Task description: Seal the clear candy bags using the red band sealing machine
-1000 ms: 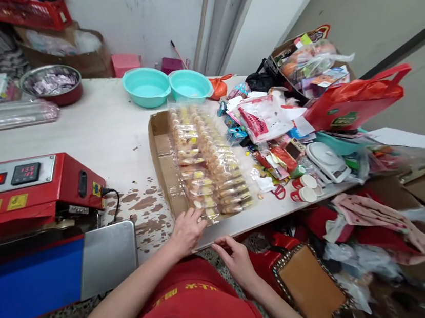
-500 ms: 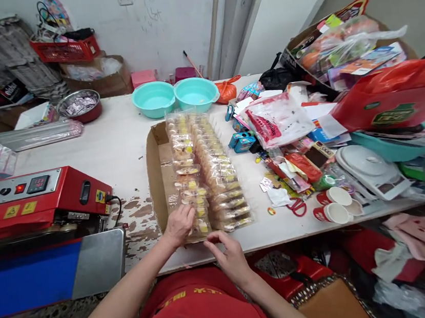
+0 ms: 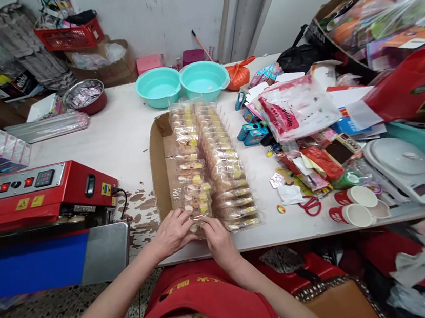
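The step in hand appears to be handling or straightening the small clear packets at the near end of the left row (image 3: 192, 165), just below the middle of the frame. This row lies in a shallow cardboard tray (image 3: 159, 176) on the surface (image 3: 115, 120). A right row (image 3: 230, 177) runs close beside it, its packets standing on edge and leaning together; the tray's right wall is hidden, so whether this row sits inside cannot be told.

The left hand (image 3: 173, 232) reaches in from the lower left, its fingers bent over the nearest packets. The right hand (image 3: 219, 235) meets it from the lower right, thumb and fingers drawn close at a packet's edge. Whether either set of fingers truly grips the film cannot be told.

From here, a move calls for a light pinch on the film's edge and a steadying touch beside it, keeping the packet in line with its row. Pressing hard could crush the contents, and a sideways push could tip the neighbouring packets over.
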`<state>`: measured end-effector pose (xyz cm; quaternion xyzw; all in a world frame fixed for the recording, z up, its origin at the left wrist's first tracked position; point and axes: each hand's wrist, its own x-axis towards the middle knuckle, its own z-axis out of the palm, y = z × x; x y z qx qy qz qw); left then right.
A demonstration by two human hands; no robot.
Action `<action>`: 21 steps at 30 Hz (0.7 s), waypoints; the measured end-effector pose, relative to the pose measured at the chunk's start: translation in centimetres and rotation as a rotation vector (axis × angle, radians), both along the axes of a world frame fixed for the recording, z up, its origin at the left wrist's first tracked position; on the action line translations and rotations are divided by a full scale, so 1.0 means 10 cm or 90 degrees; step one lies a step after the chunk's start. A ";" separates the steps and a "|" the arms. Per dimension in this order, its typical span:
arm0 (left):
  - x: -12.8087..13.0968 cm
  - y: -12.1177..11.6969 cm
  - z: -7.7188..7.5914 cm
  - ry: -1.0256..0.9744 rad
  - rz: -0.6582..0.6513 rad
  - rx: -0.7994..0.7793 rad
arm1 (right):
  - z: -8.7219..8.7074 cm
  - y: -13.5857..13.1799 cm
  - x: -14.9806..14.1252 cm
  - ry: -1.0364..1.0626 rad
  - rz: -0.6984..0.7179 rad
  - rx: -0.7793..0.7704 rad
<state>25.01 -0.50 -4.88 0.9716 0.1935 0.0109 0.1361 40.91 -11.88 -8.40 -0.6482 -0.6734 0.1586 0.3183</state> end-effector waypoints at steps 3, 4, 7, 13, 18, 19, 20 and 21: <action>0.06 0.01 -0.10 -0.012 -0.021 0.077 | 0.01 0.10 0.01 0.021 -0.018 0.017; 0.09 0.05 -0.12 -0.027 -0.022 0.095 | 0.04 0.14 0.02 0.028 -0.028 0.038; 0.19 0.25 -0.13 -0.067 0.026 0.134 | 0.13 0.22 0.02 0.049 -0.053 0.148; 0.44 1.04 -0.10 -0.113 0.126 0.168 | 0.18 0.28 -0.23 0.216 -0.288 0.157; 0.62 1.55 -0.15 -0.132 0.169 0.092 | -0.19 0.80 -0.40 0.423 -0.435 -0.080; 0.63 1.58 -0.16 -0.134 0.173 0.062 | -0.28 0.95 -0.38 0.432 -0.464 -0.085; 0.64 1.60 -0.16 -0.141 0.171 0.026 | -0.36 1.10 -0.36 0.435 -0.490 -0.078; 0.63 1.60 -0.15 -0.159 0.159 -0.020 | -0.45 1.24 -0.32 0.436 -0.511 -0.066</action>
